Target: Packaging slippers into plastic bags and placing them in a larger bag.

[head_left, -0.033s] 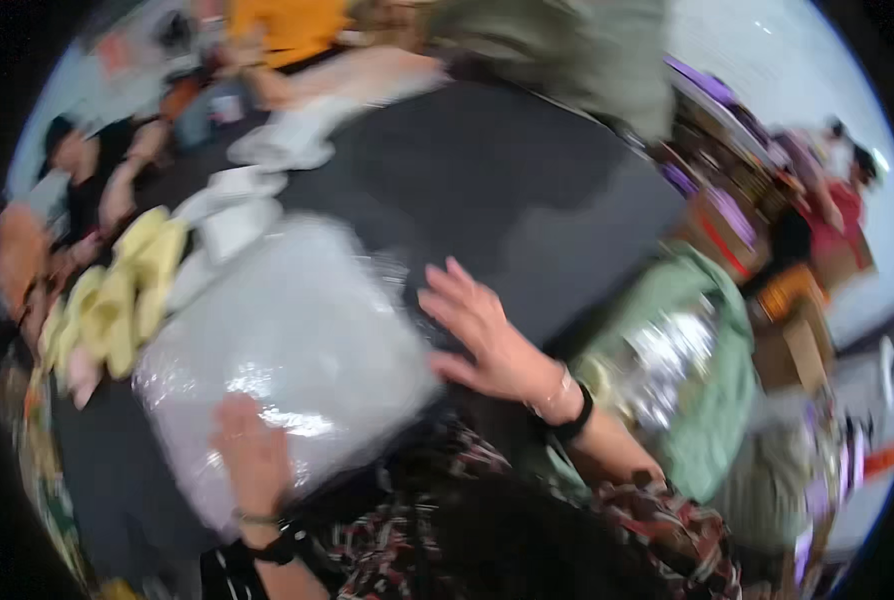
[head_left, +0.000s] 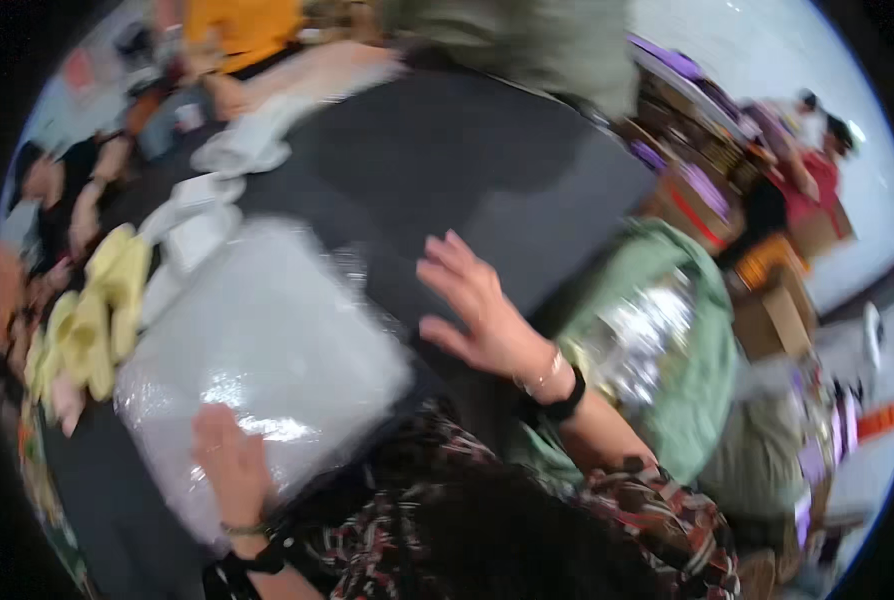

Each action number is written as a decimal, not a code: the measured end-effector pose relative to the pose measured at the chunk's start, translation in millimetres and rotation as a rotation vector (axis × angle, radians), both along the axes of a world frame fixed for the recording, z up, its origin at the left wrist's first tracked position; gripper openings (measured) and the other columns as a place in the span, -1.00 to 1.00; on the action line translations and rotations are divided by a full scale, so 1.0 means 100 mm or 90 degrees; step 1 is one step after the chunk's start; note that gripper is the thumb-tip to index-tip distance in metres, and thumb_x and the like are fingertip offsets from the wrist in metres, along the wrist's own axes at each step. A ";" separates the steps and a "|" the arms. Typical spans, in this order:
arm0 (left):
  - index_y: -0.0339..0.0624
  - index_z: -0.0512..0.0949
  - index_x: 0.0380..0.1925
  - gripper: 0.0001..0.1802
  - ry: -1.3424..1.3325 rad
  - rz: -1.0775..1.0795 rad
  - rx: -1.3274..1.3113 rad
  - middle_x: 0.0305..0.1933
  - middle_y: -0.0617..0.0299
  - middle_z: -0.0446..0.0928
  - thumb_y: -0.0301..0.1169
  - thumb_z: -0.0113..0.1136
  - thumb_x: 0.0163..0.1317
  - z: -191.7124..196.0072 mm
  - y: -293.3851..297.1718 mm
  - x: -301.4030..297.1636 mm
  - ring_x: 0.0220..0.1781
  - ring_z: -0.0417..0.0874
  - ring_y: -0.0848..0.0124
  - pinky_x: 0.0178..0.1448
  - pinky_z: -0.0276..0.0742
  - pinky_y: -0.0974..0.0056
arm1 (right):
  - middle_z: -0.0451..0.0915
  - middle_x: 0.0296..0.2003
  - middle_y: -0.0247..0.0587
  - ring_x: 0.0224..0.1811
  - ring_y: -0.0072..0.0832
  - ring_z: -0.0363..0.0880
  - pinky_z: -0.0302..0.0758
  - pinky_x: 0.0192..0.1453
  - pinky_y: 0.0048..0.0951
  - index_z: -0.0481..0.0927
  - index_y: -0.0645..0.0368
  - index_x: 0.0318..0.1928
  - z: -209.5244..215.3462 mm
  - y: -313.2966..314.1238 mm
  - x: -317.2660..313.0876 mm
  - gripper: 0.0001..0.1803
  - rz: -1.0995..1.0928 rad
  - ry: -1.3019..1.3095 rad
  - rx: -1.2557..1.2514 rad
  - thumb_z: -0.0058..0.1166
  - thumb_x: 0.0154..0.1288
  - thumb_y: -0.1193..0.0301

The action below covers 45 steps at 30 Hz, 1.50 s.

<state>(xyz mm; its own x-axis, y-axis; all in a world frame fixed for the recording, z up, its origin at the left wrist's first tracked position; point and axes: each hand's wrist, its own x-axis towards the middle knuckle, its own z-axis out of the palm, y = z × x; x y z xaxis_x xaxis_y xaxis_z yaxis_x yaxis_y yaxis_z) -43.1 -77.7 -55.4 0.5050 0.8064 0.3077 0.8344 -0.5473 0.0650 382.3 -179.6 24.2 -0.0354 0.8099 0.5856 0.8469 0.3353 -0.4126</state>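
A large flat white package [head_left: 277,310] in shiny clear plastic lies on the dark table [head_left: 427,150] in front of me. My left hand [head_left: 232,460] rests over its near left part, fingers stretched out and a little blurred. To the right of the package, over the dark tabletop, is my right hand [head_left: 477,315]. Its fingers are spread and it holds nothing. Whether my left palm presses on the plastic or hovers just above it, I cannot tell.
Yellow slippers [head_left: 92,320] and white strappy pieces [head_left: 192,225] line the left side. A green sack [head_left: 702,330] with silvery plastic bags stands close at my right. Cardboard boxes [head_left: 777,310] are beyond it. A person in red [head_left: 817,185] is at far right; others work at left.
The whole view has shifted, so the package and table sit farther left in the picture. My right hand is slightly farther from the package's edge. My left hand stays over the package.
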 end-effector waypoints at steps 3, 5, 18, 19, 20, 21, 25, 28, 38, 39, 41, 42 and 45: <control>-0.05 0.19 0.48 -0.32 0.076 0.068 -0.056 0.59 0.09 0.09 -0.12 0.03 0.42 0.02 0.05 0.14 0.64 -0.05 0.03 0.55 -0.24 -0.26 | 0.39 0.28 0.06 0.39 0.04 0.29 0.26 0.43 -0.09 0.48 0.18 0.18 -0.30 -0.61 1.00 -0.48 -0.326 -0.002 0.101 0.25 0.18 0.49; -0.02 0.17 0.49 -0.32 0.070 0.056 -0.079 0.60 0.11 0.06 -0.10 0.01 0.43 0.00 0.02 0.32 0.64 -0.06 0.05 0.55 -0.25 -0.26 | 0.45 0.22 0.08 0.29 0.03 0.40 0.32 0.39 -0.13 0.52 0.20 0.12 -0.52 -1.28 1.57 -0.58 -0.508 0.028 0.137 0.19 0.22 0.52; 0.04 0.13 0.51 -0.35 0.094 0.069 -0.079 0.62 0.18 0.02 -0.06 -0.09 0.50 0.02 0.01 0.24 0.65 -0.06 0.11 0.56 -0.27 -0.26 | 0.54 -0.51 -0.22 -0.46 -0.39 0.56 0.53 -0.45 -0.35 0.62 0.33 -0.11 -3.10 -3.07 2.20 -0.33 -0.858 0.667 -0.447 0.31 0.17 -0.11; 0.03 0.14 0.51 -0.35 0.084 0.058 -0.094 0.62 0.17 0.03 -0.07 -0.08 0.50 -0.03 0.02 0.29 0.65 -0.06 0.10 0.56 -0.27 -0.25 | 0.54 -0.51 -0.22 -0.46 -0.39 0.56 0.53 -0.45 -0.35 0.62 0.33 -0.11 -3.22 -3.13 2.24 -0.33 -0.868 0.661 -0.444 0.31 0.17 -0.11; 0.03 0.14 0.51 -0.35 0.078 0.052 -0.100 0.62 0.17 0.03 -0.07 -0.08 0.50 -0.07 0.01 0.35 0.65 -0.06 0.10 0.56 -0.27 -0.25 | 0.61 -0.45 -0.04 -0.40 -0.19 0.61 0.54 -0.31 -0.25 0.60 0.36 -0.21 -3.31 -3.20 2.27 -0.34 -0.964 0.477 -0.378 0.30 0.12 -0.09; 0.03 0.14 0.51 -0.35 0.070 0.052 -0.109 0.62 0.17 0.03 -0.08 -0.08 0.49 -0.08 0.00 0.39 0.65 -0.06 0.10 0.56 -0.27 -0.24 | 0.67 -0.38 0.13 -0.35 0.00 0.66 0.56 -0.18 -0.16 0.58 0.40 -0.31 -3.37 -3.21 2.27 -0.35 -1.037 0.293 -0.311 0.30 0.08 -0.08; 0.02 0.14 0.51 -0.35 0.089 0.089 -0.096 0.61 0.16 0.04 -0.09 -0.07 0.49 0.09 -0.02 0.28 0.65 -0.06 0.10 0.57 -0.27 -0.22 | 0.64 -0.33 0.22 -0.22 0.13 0.61 0.49 -0.06 -0.06 0.56 0.30 -0.25 -3.11 -2.80 2.05 -0.45 -1.028 0.412 -0.193 0.23 0.12 -0.02; 0.02 0.14 0.51 -0.35 0.071 0.063 -0.094 0.61 0.16 0.04 -0.09 -0.06 0.49 0.02 -0.02 0.35 0.65 -0.06 0.10 0.57 -0.27 -0.21 | 0.57 -0.43 0.13 -0.38 0.02 0.51 0.44 -0.17 -0.07 0.52 0.30 -0.32 -2.62 -3.10 2.29 -0.56 -1.060 0.299 -0.040 0.18 0.22 0.10; 0.02 0.14 0.51 -0.34 0.079 0.101 -0.104 0.61 0.16 0.04 -0.09 -0.06 0.48 0.10 -0.07 0.40 0.65 -0.07 0.09 0.58 -0.29 -0.22 | 0.45 -0.45 -0.33 -0.40 -0.55 0.30 0.36 -0.30 -0.38 0.47 0.26 -0.31 -0.89 -3.05 2.32 -0.71 -0.886 0.370 0.249 0.14 0.38 0.26; 0.01 0.16 0.50 -0.35 0.071 0.094 -0.116 0.61 0.14 0.05 -0.09 -0.06 0.48 0.11 -0.08 0.41 0.65 -0.07 0.08 0.58 -0.31 -0.23 | 0.47 -0.39 -0.38 -0.37 -0.60 0.33 0.38 -0.27 -0.44 0.49 0.24 -0.24 -0.74 -2.96 2.27 -0.75 -0.805 0.422 0.323 0.11 0.41 0.29; 0.00 0.18 0.49 -0.36 0.061 0.104 -0.118 0.60 0.13 0.06 -0.08 -0.07 0.48 0.17 -0.08 0.40 0.65 -0.07 0.06 0.58 -0.32 -0.24 | 0.49 -0.33 -0.40 -0.32 -0.63 0.36 0.38 -0.22 -0.49 0.49 0.22 -0.18 -0.48 -2.61 2.11 -0.79 -0.719 0.442 0.353 0.07 0.45 0.31; -0.02 0.22 0.47 -0.38 0.032 0.090 -0.135 0.59 0.11 0.07 -0.08 -0.07 0.48 0.18 -0.08 0.37 0.64 -0.07 0.04 0.58 -0.33 -0.24 | 0.51 -0.27 -0.41 -0.27 -0.66 0.38 0.38 -0.18 -0.54 0.49 0.21 -0.12 -0.33 -2.40 1.98 -0.81 -0.642 0.459 0.377 0.03 0.48 0.33; -0.06 0.29 0.42 -0.41 -0.043 0.070 -0.161 0.58 0.07 0.10 -0.07 -0.07 0.48 0.26 -0.07 0.30 0.64 -0.05 0.02 0.58 -0.35 -0.25 | 0.56 -0.15 -0.36 -0.16 -0.62 0.48 0.46 -0.07 -0.52 0.49 0.20 0.02 0.12 -1.83 1.65 -0.77 -0.504 0.589 0.368 -0.01 0.51 0.34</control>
<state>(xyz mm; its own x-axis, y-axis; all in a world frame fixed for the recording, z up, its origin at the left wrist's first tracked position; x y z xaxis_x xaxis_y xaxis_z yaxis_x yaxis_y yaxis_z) -12.8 -84.3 -29.2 0.3961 0.9105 0.1190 0.8768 -0.4136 0.2453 546.9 -362.2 36.5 0.9137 0.0604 0.4018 0.3821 0.2087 -0.9003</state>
